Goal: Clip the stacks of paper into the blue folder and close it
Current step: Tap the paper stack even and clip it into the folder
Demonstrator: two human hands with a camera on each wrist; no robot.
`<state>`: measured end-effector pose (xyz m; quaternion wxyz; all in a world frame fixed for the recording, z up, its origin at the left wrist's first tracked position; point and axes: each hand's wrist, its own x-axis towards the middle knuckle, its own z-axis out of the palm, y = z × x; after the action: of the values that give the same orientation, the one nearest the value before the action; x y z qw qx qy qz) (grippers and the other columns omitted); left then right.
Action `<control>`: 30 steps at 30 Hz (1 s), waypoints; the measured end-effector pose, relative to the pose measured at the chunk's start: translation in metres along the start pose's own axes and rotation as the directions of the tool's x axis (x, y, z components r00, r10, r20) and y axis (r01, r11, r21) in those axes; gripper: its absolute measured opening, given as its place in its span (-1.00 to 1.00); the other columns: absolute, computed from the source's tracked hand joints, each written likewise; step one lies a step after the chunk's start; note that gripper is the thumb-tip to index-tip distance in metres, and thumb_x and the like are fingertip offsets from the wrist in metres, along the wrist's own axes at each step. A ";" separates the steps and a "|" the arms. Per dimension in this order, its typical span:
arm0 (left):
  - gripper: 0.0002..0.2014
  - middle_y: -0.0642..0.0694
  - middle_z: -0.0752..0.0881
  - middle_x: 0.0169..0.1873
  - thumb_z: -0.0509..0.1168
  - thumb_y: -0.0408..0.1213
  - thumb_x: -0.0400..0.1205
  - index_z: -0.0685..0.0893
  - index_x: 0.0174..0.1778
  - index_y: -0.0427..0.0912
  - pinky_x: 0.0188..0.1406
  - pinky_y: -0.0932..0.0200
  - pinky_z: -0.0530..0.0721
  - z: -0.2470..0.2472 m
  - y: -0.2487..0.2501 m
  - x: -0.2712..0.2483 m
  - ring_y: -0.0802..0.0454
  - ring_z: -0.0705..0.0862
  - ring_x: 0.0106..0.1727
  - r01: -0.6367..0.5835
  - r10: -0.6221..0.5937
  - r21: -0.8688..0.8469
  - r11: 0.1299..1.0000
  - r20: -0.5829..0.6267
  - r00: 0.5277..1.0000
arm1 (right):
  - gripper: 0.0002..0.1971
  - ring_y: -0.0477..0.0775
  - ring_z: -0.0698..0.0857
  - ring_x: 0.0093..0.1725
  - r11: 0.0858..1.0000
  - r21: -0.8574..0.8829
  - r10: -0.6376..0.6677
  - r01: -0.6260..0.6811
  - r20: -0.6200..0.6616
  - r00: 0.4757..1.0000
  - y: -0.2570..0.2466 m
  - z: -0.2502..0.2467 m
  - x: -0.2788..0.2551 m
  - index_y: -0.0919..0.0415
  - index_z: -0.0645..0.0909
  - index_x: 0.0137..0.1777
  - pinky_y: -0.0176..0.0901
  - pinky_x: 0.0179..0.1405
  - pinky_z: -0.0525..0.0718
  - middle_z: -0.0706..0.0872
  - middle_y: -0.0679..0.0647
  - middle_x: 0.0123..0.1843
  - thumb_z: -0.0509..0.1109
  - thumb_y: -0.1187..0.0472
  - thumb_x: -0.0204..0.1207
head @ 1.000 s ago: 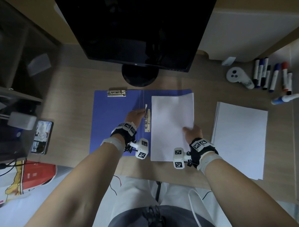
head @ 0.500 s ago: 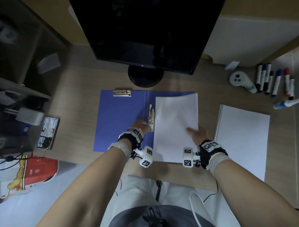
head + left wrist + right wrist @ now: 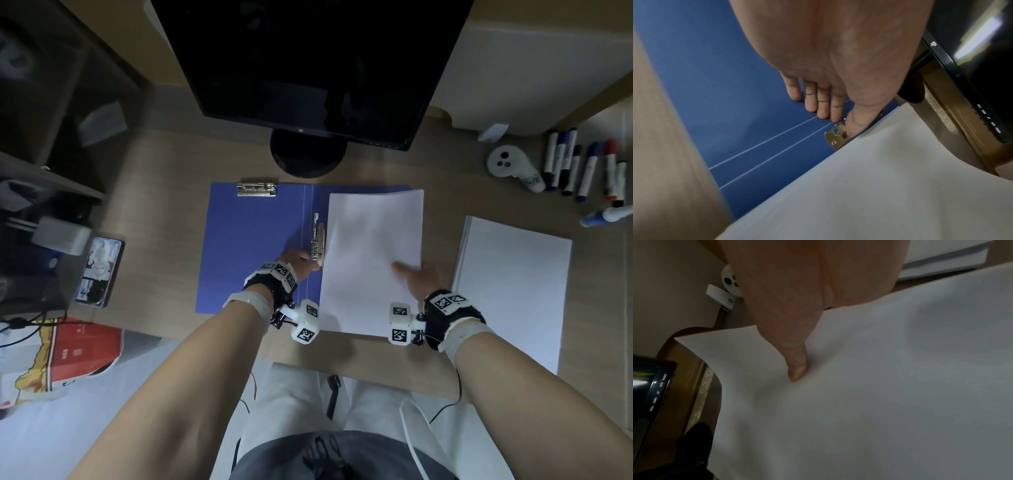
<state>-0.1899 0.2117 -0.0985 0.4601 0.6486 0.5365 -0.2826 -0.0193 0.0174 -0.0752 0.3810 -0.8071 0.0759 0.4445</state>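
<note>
We have the blue folder (image 3: 253, 246) lying open on the worktop (image 3: 164, 178), below the monitor (image 3: 308, 68); a stack of paper (image 3: 371, 260) lies on its 3 o'clock half, its 9 o'clock edge at the spine clip (image 3: 318, 245); a second stack (image 3: 513, 291) waits off to 3 o'clock on the bare worktop; our left hand (image 3: 298, 262) presses its thumb on the near end of that clip with the other fingers straight on the folder, a grip we judge open; our right hand (image 3: 419, 279) holds the stack's 3 o'clock edge, thumb on top, fingers hidden beneath, so a pinching grip; the sheets look light, limp and slippery, bowing under the thumb, so we would hold them at the edge and keep them squared; the clip lever looks stiff and springy, best pushed at its end
</note>
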 end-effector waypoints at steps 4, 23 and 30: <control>-0.67 -0.21 0.69 -0.22 0.32 0.02 0.52 0.68 -0.17 -0.23 -0.24 0.13 0.63 0.008 0.006 -0.012 -0.13 0.65 -0.26 0.059 -0.056 -0.180 0.982 0.024 0.998 | -0.42 0.14 0.64 0.05 0.998 0.053 0.024 -0.023 -0.004 1.000 -0.002 -0.002 0.000 0.44 0.48 0.47 -0.18 0.04 0.47 0.68 0.15 0.10 0.48 0.12 0.56; -0.64 -0.35 0.78 0.07 0.24 -0.01 0.62 0.67 0.04 -0.27 0.21 -0.29 0.71 0.041 -0.003 -0.007 -0.34 0.76 0.16 0.129 -0.093 -0.408 0.904 0.108 0.990 | -0.59 0.10 0.64 0.11 0.998 -0.044 -0.035 0.035 -0.006 0.999 0.003 0.010 -0.004 0.43 0.58 0.35 -0.19 0.08 0.47 0.70 0.11 0.19 0.45 0.22 0.58; -0.54 -0.35 0.74 0.19 0.28 -0.06 0.63 0.61 0.31 -0.33 0.13 -0.22 0.77 0.040 0.006 -0.012 -0.29 0.76 0.16 0.168 -0.148 -0.409 0.897 0.080 0.986 | -0.64 0.14 0.69 0.07 0.998 -0.050 -0.025 0.024 -0.028 0.999 0.008 0.015 0.006 0.40 0.64 0.30 -0.18 0.05 0.50 0.75 0.24 0.18 0.47 0.24 0.56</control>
<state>-0.1824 0.1702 -0.1030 0.5749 0.4840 0.6241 -0.2140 -0.0295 0.0233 -0.0896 0.3652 -0.8235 0.0603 0.4300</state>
